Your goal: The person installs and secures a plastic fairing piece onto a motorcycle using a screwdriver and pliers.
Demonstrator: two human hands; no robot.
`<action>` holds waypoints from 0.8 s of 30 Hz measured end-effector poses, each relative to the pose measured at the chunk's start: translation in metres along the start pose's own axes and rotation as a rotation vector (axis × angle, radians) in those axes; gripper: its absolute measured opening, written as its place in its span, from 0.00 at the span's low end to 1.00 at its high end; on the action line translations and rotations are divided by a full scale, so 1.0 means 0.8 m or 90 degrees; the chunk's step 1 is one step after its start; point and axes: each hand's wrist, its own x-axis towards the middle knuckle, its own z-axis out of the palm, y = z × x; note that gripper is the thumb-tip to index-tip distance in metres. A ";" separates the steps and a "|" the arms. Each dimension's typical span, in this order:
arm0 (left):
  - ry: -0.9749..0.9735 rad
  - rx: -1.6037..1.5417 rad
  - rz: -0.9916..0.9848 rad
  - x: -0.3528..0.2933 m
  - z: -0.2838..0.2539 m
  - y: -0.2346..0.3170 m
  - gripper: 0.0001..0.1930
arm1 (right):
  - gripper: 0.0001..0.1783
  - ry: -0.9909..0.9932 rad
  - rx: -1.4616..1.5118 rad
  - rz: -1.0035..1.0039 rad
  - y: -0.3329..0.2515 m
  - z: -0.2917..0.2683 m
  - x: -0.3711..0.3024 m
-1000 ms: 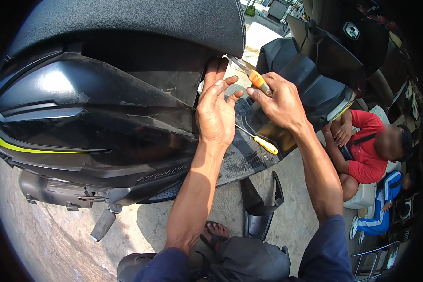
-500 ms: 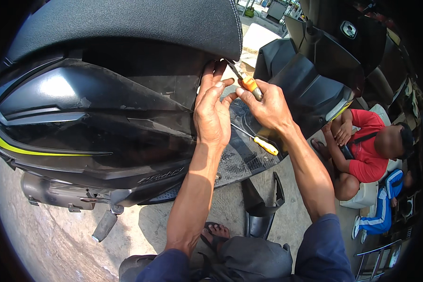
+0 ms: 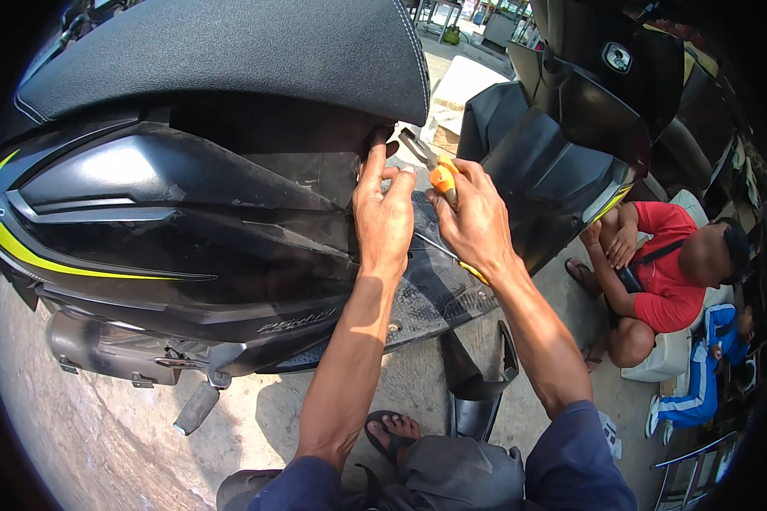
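Note:
My right hand [image 3: 475, 213] grips a pair of pliers [image 3: 441, 175] by its orange handles. The slim metal jaws point up and left, parted, with nothing visible between them. Close by, my left hand [image 3: 383, 213] reaches up along the front end of the scooter's dark body panel [image 3: 264, 183]. Its fingers are stretched toward the gap under the black seat [image 3: 256, 60], where shadow partly hides the fingertips. A screwdriver [image 3: 474, 273] with a yellow handle lies on the footboard [image 3: 426, 294], partly covered by my right hand and wrist.
The scooter's front shield [image 3: 545, 162] rises at the right. Past it a person in a red shirt [image 3: 663, 264] sits near another in blue [image 3: 699, 375]. A loose black plastic part [image 3: 477, 375] lies on the concrete near my sandalled foot [image 3: 392, 430].
The pliers have turned more upright, and their jaws now show plainly parted. My left hand has rotated, its back now facing up. The right hand and wrist now cover more of the screwdriver.

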 end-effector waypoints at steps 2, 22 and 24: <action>-0.016 -0.005 -0.022 -0.005 0.000 0.009 0.34 | 0.17 -0.014 -0.156 -0.058 -0.003 -0.028 0.012; 0.006 0.104 0.080 0.009 0.001 0.000 0.30 | 0.13 -0.185 -0.401 -0.045 -0.077 -0.073 0.050; 0.000 0.101 0.073 0.009 -0.001 0.002 0.30 | 0.15 -0.217 -0.383 -0.031 -0.077 -0.078 0.056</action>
